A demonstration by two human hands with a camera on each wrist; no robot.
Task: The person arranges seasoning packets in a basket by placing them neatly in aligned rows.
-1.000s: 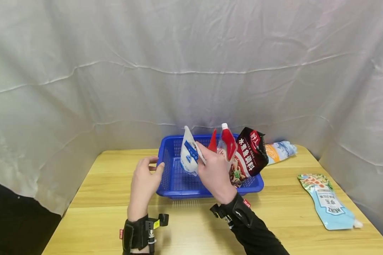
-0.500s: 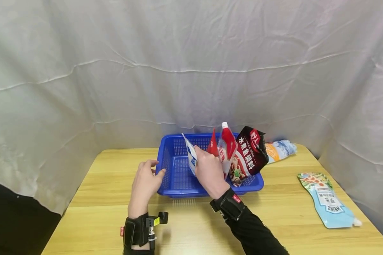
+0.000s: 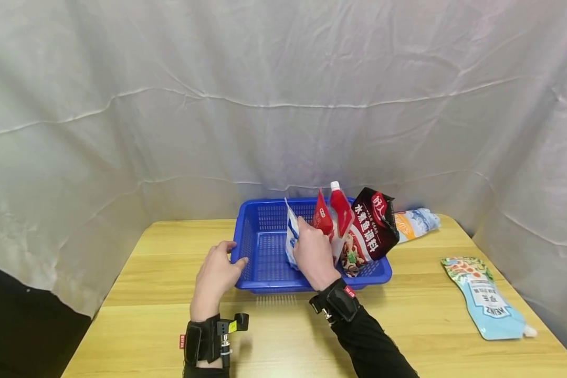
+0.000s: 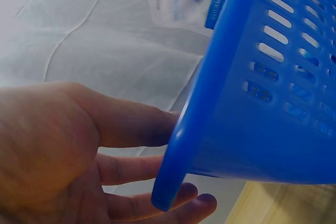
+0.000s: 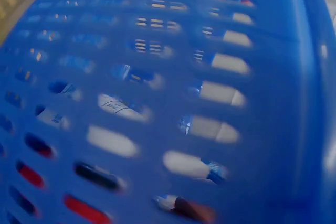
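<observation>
In the head view, my left hand [image 3: 217, 273] holds the left rim of a blue plastic basket [image 3: 245, 285]. The left wrist view shows the thumb at one side of that rim [image 4: 202, 93] and fingers reaching past the other. Inside the basket, my right hand [image 3: 313, 253] grips a white-and-blue salt bag [image 3: 291, 239], standing nearly upright; the hand covers part of it. Right of this hand stand a red packet [image 3: 322, 214], a clear, red-topped spouted pouch [image 3: 342, 212] and a black seasoning packet [image 3: 375, 220] leaning over the right rim. The basket's slotted wall [image 5: 157, 87] fills the right wrist view.
A light-blue Heinz pouch [image 3: 489, 299] lies on the wooden table [image 3: 146, 315] at the right. Behind the basket's right end lies a blue-and-orange pouch [image 3: 417, 223], partly hidden. A grey curtain [image 3: 283, 131] rises behind the table.
My right hand has lowered the salt bag into the basket, then shifted it right, closer to the other packets. The left hand stays at the left rim.
</observation>
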